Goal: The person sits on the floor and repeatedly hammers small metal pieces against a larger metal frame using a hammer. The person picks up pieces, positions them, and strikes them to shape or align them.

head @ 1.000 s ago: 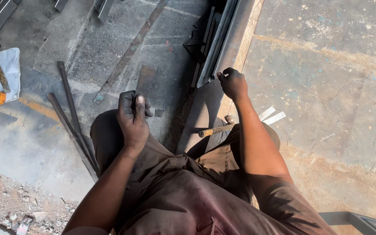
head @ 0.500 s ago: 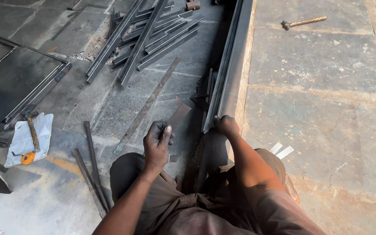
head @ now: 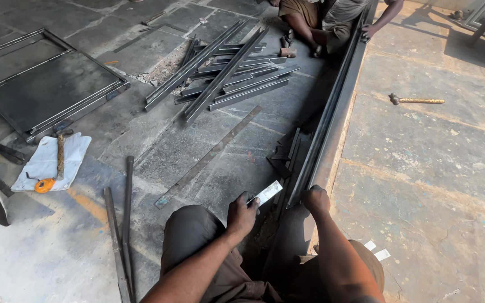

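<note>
A grey stone-slab workshop floor (head: 422, 163) is filling the head view, sunlit on the right. A long dark steel channel beam (head: 332, 120) is running from the lower middle to the top of the frame, where another person (head: 315, 17) is sitting at its far end. The left hand (head: 242, 213), at the lower middle, is closing around a small flat bright metal strip (head: 268, 192), holding it just beside the beam. The right hand (head: 315, 199) is curling shut over the beam's near end. By the look of it, the strip is being positioned against the beam; seating it would call for a steady grip. A pile of grey angle bars (head: 225, 78) is lying at upper centre, and a wooden-handled hammer (head: 416, 101) at upper right.
</note>
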